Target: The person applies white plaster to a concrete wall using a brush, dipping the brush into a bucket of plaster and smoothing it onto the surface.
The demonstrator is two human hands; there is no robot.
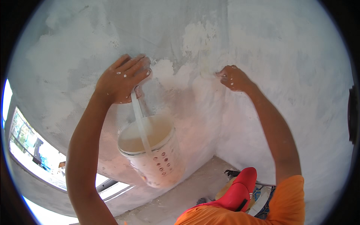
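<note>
Hanging by handle (pixel 139 118) from left hand (pixel 125 79), fingers (pixel 132 64) extended at wall (pixel 285 71): bucket (pixel 159 161), masking wall behind. Right hand (pixel 234 78) curled closed, contents unclear. Red clothing (pixel 240 189) hides some floor (pixel 176 198).

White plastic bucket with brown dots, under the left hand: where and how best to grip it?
Probably close around the pale flat strap handle, on its bare stretch above the rim of the white plastic bucket, coming from the person's right. The strap runs up over the open mouth; the left hand covers its top, and the left forearm lies along the other side.
</note>
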